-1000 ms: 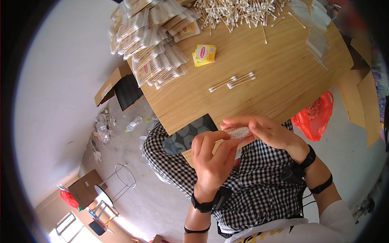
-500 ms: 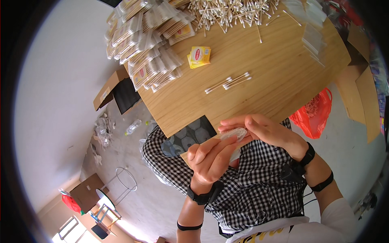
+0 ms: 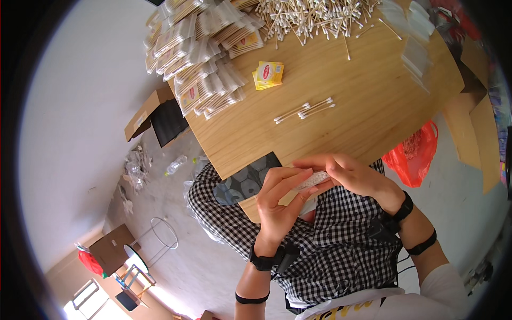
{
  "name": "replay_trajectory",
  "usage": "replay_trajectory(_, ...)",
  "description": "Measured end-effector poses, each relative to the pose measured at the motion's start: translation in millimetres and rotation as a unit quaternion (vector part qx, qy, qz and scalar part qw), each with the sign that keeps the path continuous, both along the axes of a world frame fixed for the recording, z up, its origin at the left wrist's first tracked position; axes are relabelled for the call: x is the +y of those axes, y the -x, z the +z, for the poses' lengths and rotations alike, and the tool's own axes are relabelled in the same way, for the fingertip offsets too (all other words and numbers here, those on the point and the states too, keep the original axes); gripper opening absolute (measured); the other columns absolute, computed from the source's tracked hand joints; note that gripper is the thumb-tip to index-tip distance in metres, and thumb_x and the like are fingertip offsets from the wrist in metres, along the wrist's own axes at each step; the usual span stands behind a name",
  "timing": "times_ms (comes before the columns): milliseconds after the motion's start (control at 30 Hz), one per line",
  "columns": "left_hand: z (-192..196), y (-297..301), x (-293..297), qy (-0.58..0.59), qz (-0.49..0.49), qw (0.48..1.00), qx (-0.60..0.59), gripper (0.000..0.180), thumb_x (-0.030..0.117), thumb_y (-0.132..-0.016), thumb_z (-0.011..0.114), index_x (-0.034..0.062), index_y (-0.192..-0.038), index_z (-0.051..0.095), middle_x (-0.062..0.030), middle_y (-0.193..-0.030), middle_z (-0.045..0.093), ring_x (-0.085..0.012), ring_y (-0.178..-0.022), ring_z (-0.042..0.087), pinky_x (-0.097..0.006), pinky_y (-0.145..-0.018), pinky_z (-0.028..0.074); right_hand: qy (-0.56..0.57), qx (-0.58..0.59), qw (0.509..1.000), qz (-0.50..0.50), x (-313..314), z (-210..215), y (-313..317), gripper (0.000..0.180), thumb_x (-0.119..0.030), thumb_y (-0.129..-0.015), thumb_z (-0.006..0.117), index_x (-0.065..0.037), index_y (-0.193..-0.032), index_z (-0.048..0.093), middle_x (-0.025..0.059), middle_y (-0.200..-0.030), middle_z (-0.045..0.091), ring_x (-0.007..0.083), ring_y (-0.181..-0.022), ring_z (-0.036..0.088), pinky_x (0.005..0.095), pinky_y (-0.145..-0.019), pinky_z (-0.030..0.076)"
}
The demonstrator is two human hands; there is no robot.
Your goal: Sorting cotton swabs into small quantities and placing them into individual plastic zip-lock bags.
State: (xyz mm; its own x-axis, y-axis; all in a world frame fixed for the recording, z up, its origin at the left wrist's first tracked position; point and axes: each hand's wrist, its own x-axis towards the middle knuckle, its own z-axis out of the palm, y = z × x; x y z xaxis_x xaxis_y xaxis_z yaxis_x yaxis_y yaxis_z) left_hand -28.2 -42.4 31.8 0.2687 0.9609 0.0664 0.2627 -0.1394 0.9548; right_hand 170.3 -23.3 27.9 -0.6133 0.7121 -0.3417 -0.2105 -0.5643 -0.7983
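Left hand and right hand, grip narrow, hold 1 whitish bundle.

Bare wood on the table leaves a passage between the loose swabs and the sleeves. Packs obstruct the far left, a heap the far side; cards narrow the space beside the packs. A bundle fills the gap between left hand and right hand.
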Motion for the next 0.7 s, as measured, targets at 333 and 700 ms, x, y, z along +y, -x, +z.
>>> replay_trajectory(333,-2.5,-7.7,-6.5,0.015,0.058,0.997,-0.04,0.034,-0.008,-0.073,0.075,0.0002,-0.106,0.071,-0.0091,-0.106,0.066,-0.0184,-0.099,0.061,-0.029,-0.085,0.049,-0.062,-0.023,0.993,-0.1,-15.8,-0.6,8.9,0.046,-0.001,-0.089,0.065,0.002,-0.133,0.052,0.0166,-0.131,0.057,0.0193,-0.104,0.065,0.0296,-0.086,0.058)
replay_trajectory(700,1.0,-15.1,-12.5,0.01,0.122,0.992,-0.041,0.027,-0.005,-0.075,0.077,0.0004,-0.101,0.072,-0.0102,-0.1,0.069,-0.0188,-0.091,0.065,-0.028,-0.08,0.052,-0.234,-0.145,0.943,-0.187,-22.5,-0.1,9.8,0.022,0.002,-0.089,0.064,0.003,-0.111,0.067,0.0117,-0.109,0.07,0.0165,-0.097,0.068,0.0274,-0.082,0.058)
